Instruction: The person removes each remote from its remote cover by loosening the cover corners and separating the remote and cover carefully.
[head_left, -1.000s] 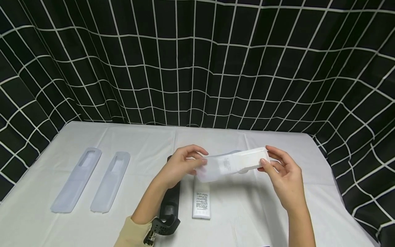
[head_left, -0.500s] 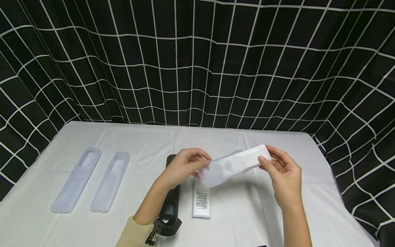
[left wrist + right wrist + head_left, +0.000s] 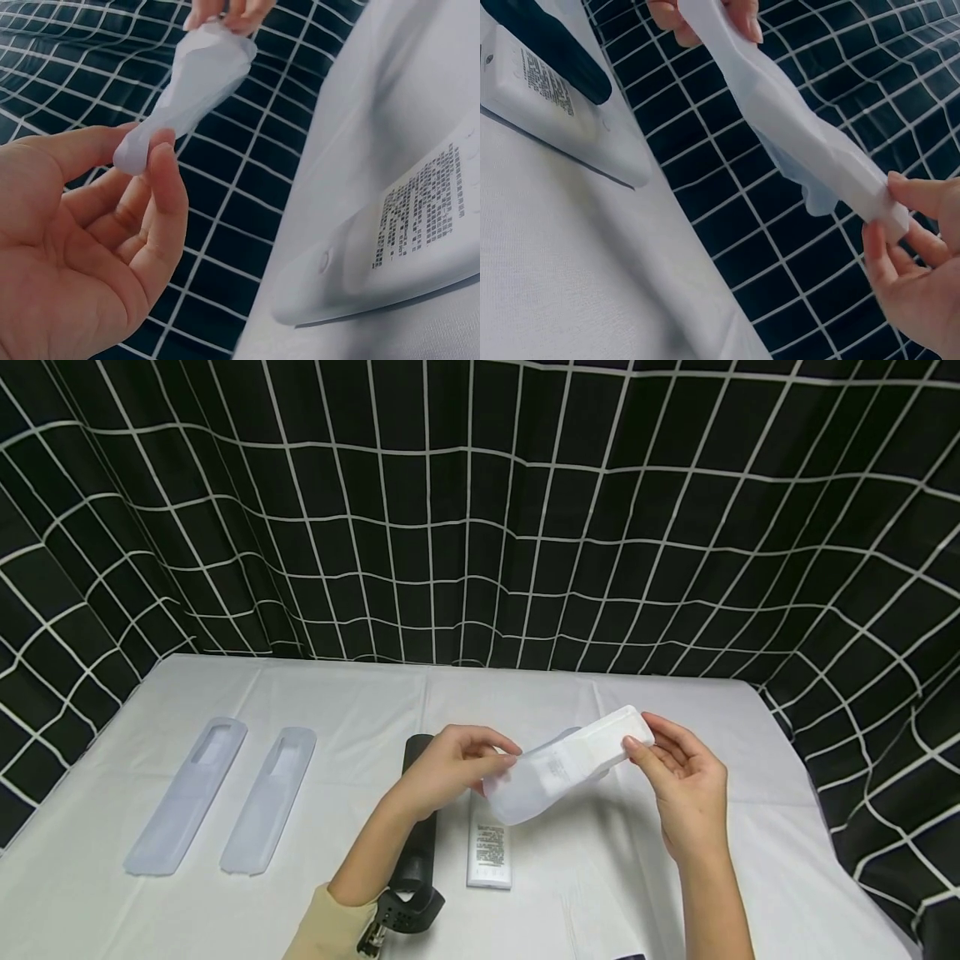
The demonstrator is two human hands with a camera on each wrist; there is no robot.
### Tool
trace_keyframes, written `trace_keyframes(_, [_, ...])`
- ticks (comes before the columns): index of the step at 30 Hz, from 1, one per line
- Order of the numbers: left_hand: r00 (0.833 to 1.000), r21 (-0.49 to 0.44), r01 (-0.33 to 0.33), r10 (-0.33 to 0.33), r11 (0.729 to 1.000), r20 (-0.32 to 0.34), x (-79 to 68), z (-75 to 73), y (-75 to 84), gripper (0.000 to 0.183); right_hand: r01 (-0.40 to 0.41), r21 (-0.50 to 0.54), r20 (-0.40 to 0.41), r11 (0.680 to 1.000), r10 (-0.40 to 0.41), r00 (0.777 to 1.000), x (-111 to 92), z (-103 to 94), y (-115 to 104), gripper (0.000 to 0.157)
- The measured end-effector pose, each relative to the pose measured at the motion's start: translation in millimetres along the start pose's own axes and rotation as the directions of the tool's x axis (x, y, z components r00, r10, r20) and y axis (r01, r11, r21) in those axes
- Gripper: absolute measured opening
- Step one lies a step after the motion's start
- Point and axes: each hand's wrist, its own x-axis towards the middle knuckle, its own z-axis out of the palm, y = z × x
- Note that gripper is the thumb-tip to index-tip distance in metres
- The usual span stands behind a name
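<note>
Above the table, a white remote control (image 3: 611, 739) lies partly inside a translucent silicone cover (image 3: 520, 793). My left hand (image 3: 453, 772) pinches the closed, sagging end of the cover between thumb and fingers; the left wrist view shows the thin cover (image 3: 133, 154) bent at the fingertips. At the other side, my right hand (image 3: 690, 793) grips the remote's bare end, thumb on one face and fingers behind. From the right wrist, a loose flap of the cover (image 3: 810, 191) hangs beside the remote (image 3: 840, 165).
Beneath the hands lies another white remote (image 3: 490, 856) with printed text, beside a black remote (image 3: 417, 852) partly hidden by the left arm. Two empty translucent covers (image 3: 186, 797) rest at the left of the white-clothed table (image 3: 360, 693). A dark gridded curtain (image 3: 450, 510) hangs behind.
The remote and cover have tilted more steeply, the cover's end dropping and the remote's end rising slightly. My left hand has shifted a little to the right; both hands keep their hold.
</note>
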Motion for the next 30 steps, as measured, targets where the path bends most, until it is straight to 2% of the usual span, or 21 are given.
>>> trace_keyframes(9, [1.000, 0.006, 0.015, -0.015, 1.000, -0.008, 0.2, 3.6, 0.7, 0.022, -0.036, 0.046, 0.057, 0.998, 0.033, 0.998, -1.4, 1.0, 1.5, 0.043])
trace_keyframes(13, [1.000, 0.014, 0.007, -0.007, 1.000, -0.009, -0.1, 3.7, 1.5, 0.023, -0.031, 0.024, 0.063, 0.999, 0.029, 0.998, -1.6, 2.0, 2.1, 0.042])
trace_keyframes(20, [1.000, 0.039, 0.017, -0.017, 0.999, -0.017, -1.2, 2.8, 2.1, 0.025, -0.061, -0.006, 0.003, 0.998, 0.061, 0.998, -0.7, 4.1, 0.5, 0.037])
trace_keyframes(24, [1.000, 0.051, 0.015, -0.014, 0.999, -0.021, -0.7, 3.3, 2.1, 0.024, -0.065, 0.023, -0.038, 0.998, 0.066, 0.997, -0.3, 4.6, -1.1, 0.036])
trace_keyframes(30, [1.000, 0.048, 0.009, -0.008, 0.999, -0.018, -1.2, 4.0, 2.8, 0.024, -0.024, 0.086, -0.069, 0.996, 0.030, 0.997, 0.0, 2.8, -2.4, 0.037])
